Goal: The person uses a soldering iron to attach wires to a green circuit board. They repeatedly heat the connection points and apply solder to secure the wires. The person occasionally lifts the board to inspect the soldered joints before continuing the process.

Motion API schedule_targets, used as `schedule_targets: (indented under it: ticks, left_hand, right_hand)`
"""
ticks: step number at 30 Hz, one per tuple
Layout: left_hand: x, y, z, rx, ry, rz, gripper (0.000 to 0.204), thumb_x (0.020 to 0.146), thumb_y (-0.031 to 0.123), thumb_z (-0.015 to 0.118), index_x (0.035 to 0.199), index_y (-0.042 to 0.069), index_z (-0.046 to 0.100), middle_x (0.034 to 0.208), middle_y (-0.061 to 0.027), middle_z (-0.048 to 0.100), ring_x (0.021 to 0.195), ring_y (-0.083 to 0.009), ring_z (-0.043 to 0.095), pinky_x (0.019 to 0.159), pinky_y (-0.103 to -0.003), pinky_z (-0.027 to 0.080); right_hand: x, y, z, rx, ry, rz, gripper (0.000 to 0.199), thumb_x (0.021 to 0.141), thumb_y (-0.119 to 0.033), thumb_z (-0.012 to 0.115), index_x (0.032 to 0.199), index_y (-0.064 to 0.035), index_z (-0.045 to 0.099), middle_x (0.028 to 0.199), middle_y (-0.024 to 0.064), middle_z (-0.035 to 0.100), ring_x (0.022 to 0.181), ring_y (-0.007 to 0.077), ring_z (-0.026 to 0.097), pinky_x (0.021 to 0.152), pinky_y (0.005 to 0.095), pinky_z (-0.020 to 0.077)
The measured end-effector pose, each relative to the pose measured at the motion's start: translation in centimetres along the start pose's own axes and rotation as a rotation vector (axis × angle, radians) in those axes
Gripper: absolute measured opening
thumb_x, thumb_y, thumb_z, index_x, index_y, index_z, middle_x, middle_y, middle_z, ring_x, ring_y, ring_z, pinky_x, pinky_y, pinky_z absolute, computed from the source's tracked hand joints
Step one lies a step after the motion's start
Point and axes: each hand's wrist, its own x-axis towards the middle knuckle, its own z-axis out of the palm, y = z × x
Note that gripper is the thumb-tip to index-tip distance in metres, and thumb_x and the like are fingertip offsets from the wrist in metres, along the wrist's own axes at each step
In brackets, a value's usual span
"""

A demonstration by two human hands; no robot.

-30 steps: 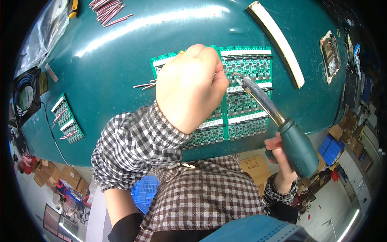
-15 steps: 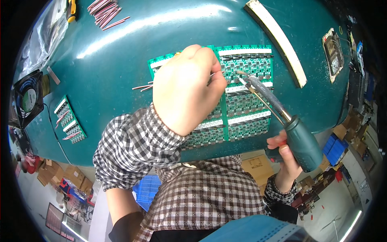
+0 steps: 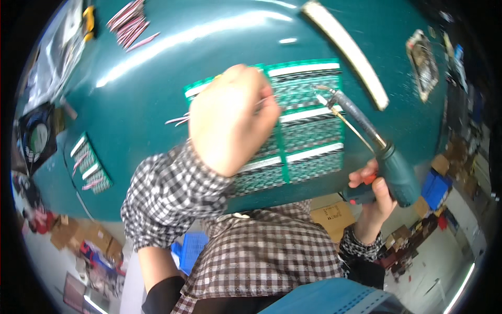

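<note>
A panel of green circuit boards (image 3: pixel 312 128) with white strips and rows of black parts lies on the bench before me. Over its left half is my left hand (image 3: pixel 225 123), hiding much of it, fingertips pinched on a thin wire. Red-and-white wire ends (image 3: pixel 178 120) stick out past the left side of this hand. My right hand (image 3: pixel 377 191) grips a dark green soldering gun (image 3: pixel 400 178) with a red trigger, at the panel's lower right. Its metal tip and thin feed tube point at the upper right boards; motion blur hides whether the tip touches.
A bundle of red-and-white wires (image 3: pixel 128 23) lies at the far left, near a yellow-handled tool (image 3: pixel 89 23). A small board piece (image 3: pixel 90 163) and a black fan (image 3: pixel 36 137) are at left. A curved pale strip (image 3: pixel 350 55) lies behind the panel's right side.
The whole view has shifted slightly and blurred. Against the panel, the soldering gun's tip has moved a little to the right, away from my left fingertips. My left hand keeps its pinch.
</note>
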Motion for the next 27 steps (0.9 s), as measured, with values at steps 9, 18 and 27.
schedule_targets:
  ticks: [9, 18, 27]
  left_hand:
    - [-0.4, 0.9, -1.1, -0.04, -0.084, -0.161, 0.007, 0.075, 0.004, 0.064, 0.076, 0.001, 0.058, 0.068, -0.0047, 0.052, 0.059, -0.0109, 0.049, 0.056, -0.026, 0.042]
    - [-0.4, -0.2, -1.2, -0.009, -0.073, -0.122, 0.008, 0.074, 0.006, 0.066, 0.076, 0.002, 0.059, 0.065, -0.005, 0.052, 0.056, -0.0122, 0.05, 0.055, -0.027, 0.042]
    - [-0.5, -0.4, -1.3, -0.053, -0.088, -0.121, 0.009, 0.072, 0.008, 0.065, 0.078, 0.002, 0.061, 0.069, -0.007, 0.054, 0.06, -0.017, 0.053, 0.057, -0.03, 0.044]
  right_hand:
    - [0.6, -5.0, -7.3, -0.152, 0.568, -0.764, 0.036, 0.093, -0.019, 0.053, 0.115, 0.0086, 0.05, 0.102, 0.0175, 0.062, 0.083, 0.0256, 0.067, 0.067, 0.0296, 0.0569]
    - [3.4, -1.7, -6.4, -0.084, 0.55, -0.414, 0.025, 0.087, -0.009, 0.063, 0.106, 0.0072, 0.06, 0.089, 0.0146, 0.065, 0.074, 0.0248, 0.069, 0.059, 0.0316, 0.0593]
    - [1.0, -0.3, -3.3, 0.428, 0.072, -0.105, 0.034, 0.095, -0.028, 0.052, 0.105, 0.0046, 0.051, 0.083, 0.0092, 0.058, 0.069, 0.0211, 0.066, 0.053, 0.0284, 0.0577]
